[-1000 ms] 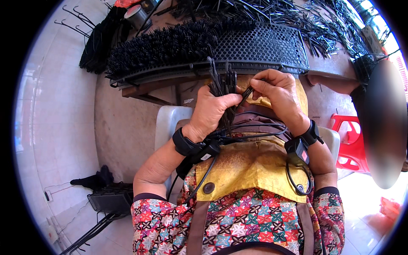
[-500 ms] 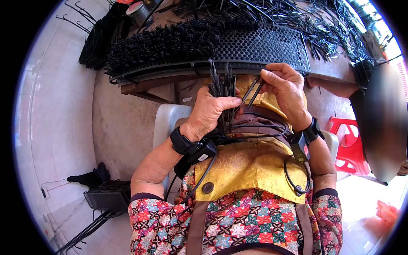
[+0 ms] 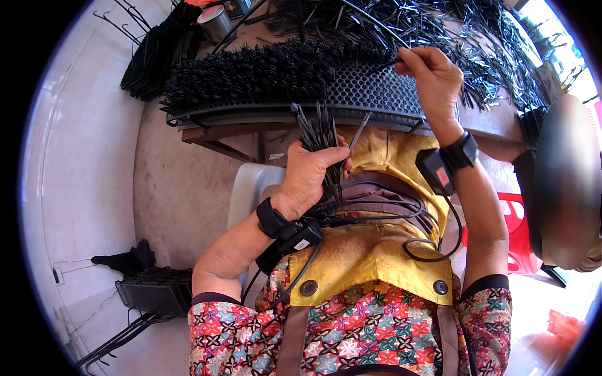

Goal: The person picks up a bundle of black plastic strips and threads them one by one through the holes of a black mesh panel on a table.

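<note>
My left hand (image 3: pixel 315 168) is closed around a bundle of thin black sticks (image 3: pixel 318 130) in front of my apron. One stick (image 3: pixel 360 133) leans out to the right, by the thumb and fingers. My right hand (image 3: pixel 431 74) reaches over the right part of a black perforated rack (image 3: pixel 370 88). Its fingers pinch a thin dark stick, mostly hidden by them. On the rack's left and middle, upright black sticks (image 3: pixel 251 75) stand densely packed in the holes; bare holes show on the right.
Loose black sticks (image 3: pixel 483 56) are heaped on the table behind the rack. A metal can (image 3: pixel 215 24) stands at the back left. Another person (image 3: pixel 567 188) sits at the right, near a red plastic stool (image 3: pixel 519 232). More black racks (image 3: pixel 153 291) are at lower left.
My right hand has moved up and away from the bundle to the rack, carrying a stick. The left hand stays near the same place, still holding the bundle, with one stick now angled outward.
</note>
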`<control>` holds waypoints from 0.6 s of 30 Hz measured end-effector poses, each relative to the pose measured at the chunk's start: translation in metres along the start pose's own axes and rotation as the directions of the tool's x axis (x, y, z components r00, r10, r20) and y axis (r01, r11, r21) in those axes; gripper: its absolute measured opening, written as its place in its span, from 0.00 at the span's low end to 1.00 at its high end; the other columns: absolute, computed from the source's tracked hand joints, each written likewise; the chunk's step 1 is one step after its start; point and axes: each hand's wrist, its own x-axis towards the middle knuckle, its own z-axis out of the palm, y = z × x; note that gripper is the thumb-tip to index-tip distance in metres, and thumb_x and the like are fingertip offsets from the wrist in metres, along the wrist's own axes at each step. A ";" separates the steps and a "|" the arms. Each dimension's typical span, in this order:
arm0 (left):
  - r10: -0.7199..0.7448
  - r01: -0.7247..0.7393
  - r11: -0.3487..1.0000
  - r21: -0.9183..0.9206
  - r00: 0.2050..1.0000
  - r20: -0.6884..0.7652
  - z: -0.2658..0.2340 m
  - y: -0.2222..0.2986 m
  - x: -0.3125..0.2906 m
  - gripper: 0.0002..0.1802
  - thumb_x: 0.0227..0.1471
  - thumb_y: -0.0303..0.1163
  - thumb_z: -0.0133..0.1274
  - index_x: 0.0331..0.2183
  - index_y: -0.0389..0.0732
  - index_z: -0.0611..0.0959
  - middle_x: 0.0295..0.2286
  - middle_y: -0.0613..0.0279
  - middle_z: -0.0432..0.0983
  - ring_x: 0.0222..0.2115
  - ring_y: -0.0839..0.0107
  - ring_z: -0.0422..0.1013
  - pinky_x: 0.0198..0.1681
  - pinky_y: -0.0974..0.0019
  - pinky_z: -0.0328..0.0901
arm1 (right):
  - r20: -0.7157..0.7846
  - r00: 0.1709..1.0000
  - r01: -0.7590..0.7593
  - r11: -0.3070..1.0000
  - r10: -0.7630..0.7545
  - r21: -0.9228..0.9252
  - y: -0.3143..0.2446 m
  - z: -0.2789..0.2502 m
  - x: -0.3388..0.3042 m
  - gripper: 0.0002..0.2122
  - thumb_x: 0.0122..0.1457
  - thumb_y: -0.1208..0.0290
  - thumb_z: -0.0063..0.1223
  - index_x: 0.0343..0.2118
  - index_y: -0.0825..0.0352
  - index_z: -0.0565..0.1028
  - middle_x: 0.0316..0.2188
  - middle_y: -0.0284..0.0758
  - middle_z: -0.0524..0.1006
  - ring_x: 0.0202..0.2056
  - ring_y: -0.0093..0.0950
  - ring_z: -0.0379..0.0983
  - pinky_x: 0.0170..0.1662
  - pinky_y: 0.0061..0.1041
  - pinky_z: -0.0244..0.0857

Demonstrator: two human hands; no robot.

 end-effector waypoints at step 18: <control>-0.009 0.008 1.000 -0.024 1.000 -0.022 0.001 0.007 -0.001 0.08 0.44 0.23 0.55 0.31 0.36 0.75 0.21 0.60 0.74 0.19 0.73 0.70 0.21 0.71 0.67 | 0.362 0.858 0.506 0.724 -0.366 -0.468 0.027 0.044 0.042 0.07 0.48 0.68 0.58 0.23 0.65 0.75 0.19 0.37 0.74 0.19 0.33 0.71 0.23 0.27 0.64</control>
